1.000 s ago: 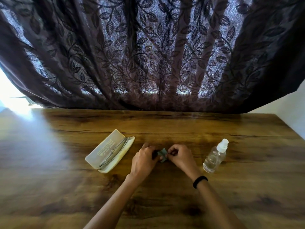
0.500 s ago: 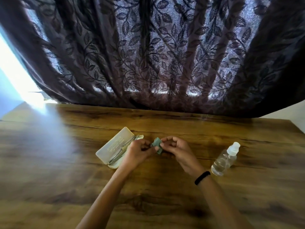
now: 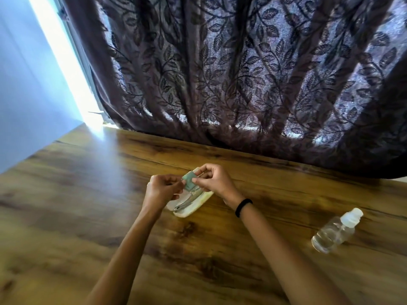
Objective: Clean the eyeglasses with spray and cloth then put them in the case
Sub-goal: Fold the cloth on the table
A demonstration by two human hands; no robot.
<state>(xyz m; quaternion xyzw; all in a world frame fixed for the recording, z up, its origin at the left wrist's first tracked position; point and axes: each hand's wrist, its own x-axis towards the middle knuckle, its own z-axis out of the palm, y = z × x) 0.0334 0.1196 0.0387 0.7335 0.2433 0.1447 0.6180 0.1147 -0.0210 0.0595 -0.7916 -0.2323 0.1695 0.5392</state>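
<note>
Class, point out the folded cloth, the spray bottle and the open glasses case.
cloth point(image 3: 189, 182): head view, the green folded face.
spray bottle point(image 3: 330, 236): head view, its clear body.
glasses case point(image 3: 191, 209): head view, its cream lower edge.

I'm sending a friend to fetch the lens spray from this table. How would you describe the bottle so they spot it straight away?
On the wooden table in front of the dark leaf-patterned curtain, look to the right of the person's right hand, away from the glasses case. The spray bottle lies there alone, apart from everything else. It is the only see-through thing, with clear liquid and a white cap.
</note>
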